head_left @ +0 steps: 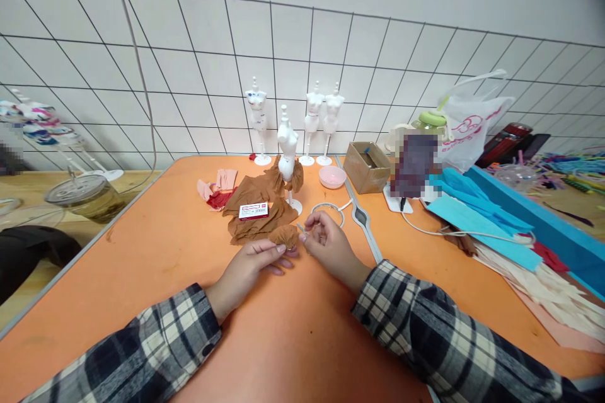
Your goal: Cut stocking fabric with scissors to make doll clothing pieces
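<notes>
My left hand (258, 262) pinches a gathered piece of brown crinkled paper (283, 236) between thumb and fingers, low over the orange table. Close to its right, my right hand (329, 242) has thumb and forefinger closed together; a small greyish thing (300, 227) shows by the fingertips, too small to name. Behind the hands lie larger sheets of the brown crinkled paper (241, 227) with a small white and red box (253, 211) on top. A white mini dress form (286, 141) stands just beyond, brown ruffled paper (295, 177) around its lower part.
Three more dress forms (312, 116) stand by the tiled wall. A pink bowl (332, 177), a cardboard box (367, 167) and a white ring-shaped thing (328, 206) are behind my right hand. Blue sheets (482, 220) and cream strips (539, 283) lie at the right.
</notes>
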The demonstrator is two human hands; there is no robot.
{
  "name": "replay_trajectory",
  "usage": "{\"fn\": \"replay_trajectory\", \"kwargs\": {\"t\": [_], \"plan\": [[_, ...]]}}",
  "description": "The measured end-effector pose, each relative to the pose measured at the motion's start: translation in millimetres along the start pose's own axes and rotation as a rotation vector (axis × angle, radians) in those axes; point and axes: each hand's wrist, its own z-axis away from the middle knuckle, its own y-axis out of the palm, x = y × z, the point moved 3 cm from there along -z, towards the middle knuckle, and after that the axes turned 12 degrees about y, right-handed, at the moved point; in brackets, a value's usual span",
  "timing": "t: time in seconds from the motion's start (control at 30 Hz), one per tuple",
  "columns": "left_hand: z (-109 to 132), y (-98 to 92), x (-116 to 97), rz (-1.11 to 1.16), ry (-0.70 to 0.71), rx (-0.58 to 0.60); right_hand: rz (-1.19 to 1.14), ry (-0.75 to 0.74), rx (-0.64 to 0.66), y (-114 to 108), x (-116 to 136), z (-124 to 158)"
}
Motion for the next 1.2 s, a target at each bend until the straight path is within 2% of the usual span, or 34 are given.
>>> {"fn": "replay_trajectory", "kwargs": {"t": [0.1, 0.17, 0.4, 0.47, 0.53, 0.6, 0.67, 0.73, 0.83, 0.9, 0.97, 1.07, 1.2], "plan": [[0, -2.2, -2, 0.091, -0.002, -0.029, 0.172, -0.308, -0.045, -5, 11, 6], [0, -3.6, -3, 0.146, -0.005, -0.014, 0.225, -0.435, -0.029, -5, 15, 8], [0, -2.5, -5, 0.146, -0.052, 0.103, 0.327, -0.545, -0.044, -4, 20, 10], [0, -0.3, -7, 0.138, -0.023, 0.086, 0.332, -0.530, -0.026, -4, 20, 9], [-1, -1.3, -10, 0.084, 0.076, -0.038, 0.299, -0.434, -0.013, -4, 18, 6], [-1, -4.3, -15, -0.079, 0.240, -0.190, 0.207, -0.252, 0.008, -3, 11, 2], [0, -4.9, -21, -0.316, 0.394, -0.254, 0.062, -0.067, 0.071, 1, 1, -1], [1, -3.3, -24, -0.518, 0.470, -0.226, -0.070, 0.032, 0.149, 7, -5, -2], [0, -1.3, -22, -0.639, 0.479, -0.149, -0.149, 0.051, 0.214, 12, -7, -1], [0, -1.0, -18, -0.639, 0.442, -0.118, -0.140, 0.066, 0.220, 11, -5, 0], [-1, -1.4, -15, -0.616, 0.376, -0.106, -0.103, 0.063, 0.171, 8, -1, 1], [0, -0.9, -14, -0.612, 0.336, -0.061, -0.045, -0.013, 0.125, 4, 7, 4], [0, -0.2, -15, -0.618, 0.359, -0.007, 0.016, -0.029, 0.195, 8, 9, 5]]}}
